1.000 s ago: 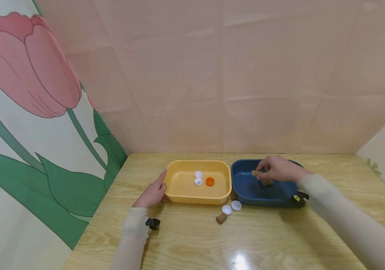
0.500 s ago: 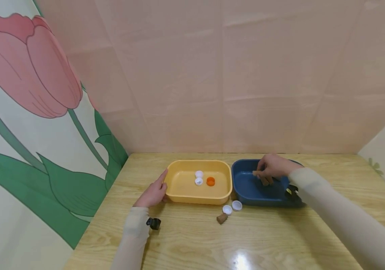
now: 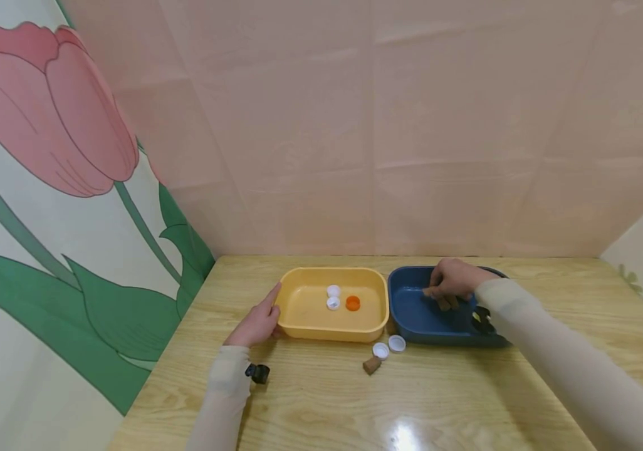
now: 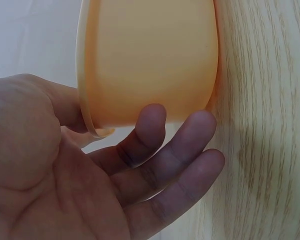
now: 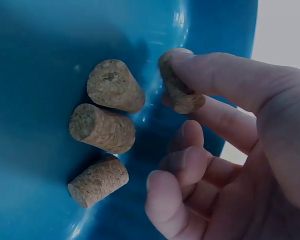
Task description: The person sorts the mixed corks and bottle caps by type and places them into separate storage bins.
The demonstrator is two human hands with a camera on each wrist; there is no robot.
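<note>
My left hand (image 3: 255, 322) is at the left end of a yellow plastic basin (image 3: 333, 334). In the left wrist view its thumb reaches over the rim, while bent fingers (image 4: 195, 135) lie along the outer wall. Two white bottle caps (image 3: 333, 303) and an orange cap (image 3: 353, 303) lie inside that basin. Over the blue basin (image 3: 440, 339), my right hand (image 3: 457, 279) pinches a cork stopper (image 5: 182, 92) between thumb and index finger; its other fingers are bent and hold nothing. Three more corks (image 5: 102, 128) lie in a row on the blue floor beside it.
On the wooden table (image 3: 310, 394) in front of the basins lie a cork (image 3: 371, 365) and two white caps (image 3: 397, 343). The two basins stand side by side, with a brown piece (image 3: 392, 326) at the gap between them. A pink sheet (image 3: 366, 156) hangs behind the table.
The right hand, pinching the cork, has turned slightly and its wrist has shifted left over the blue basin. The left hand stays at the yellow basin.
</note>
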